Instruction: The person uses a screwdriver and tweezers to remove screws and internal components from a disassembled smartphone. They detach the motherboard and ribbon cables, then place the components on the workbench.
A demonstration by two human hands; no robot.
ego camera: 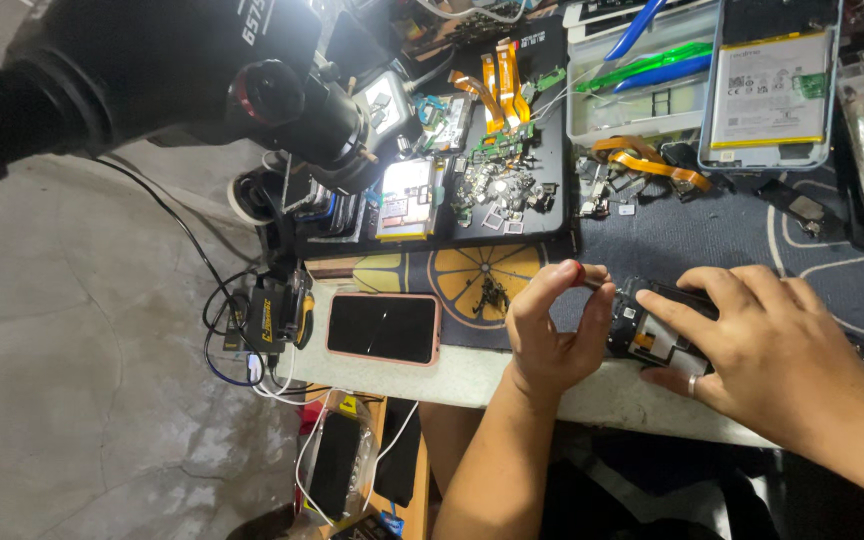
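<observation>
Here, working outward from the opened phone point(657, 325), which lies at the near edge of the bench under both hands.

Far left of the opened phone: a black microscope head point(282, 95) hangs over the bench, its lens aimed at a black tray point(542, 170) heaped with small boards and chips. Below that, a pink-cased phone point(384, 327) lies screen up and dark, well left of the opened phone and clear of the hands. Cables and a small yellow-and-black device point(272, 315) crowd the bench corner beyond it.

Left hand point(552, 335): just left of the opened phone, wrist up from the bench edge, thumb and forefinger pinched together on a slim tool point(592, 283) whose tip points at the phone's upper edge. The tool's kind is too small to tell.

Right hand point(777, 350): laid flat over the opened phone's right side, fingers spread and pressing; it seems to steady the body against the tool. Ring on one finger.

Behind the opened phone: orange flex cables point(647, 160) and loose parts on the dark mat, then a clear bin point(642, 90) with blue and green pry tools, and a phone shell with its battery point(767, 90) exposed. Nothing lies between the hands and the opened phone.
</observation>
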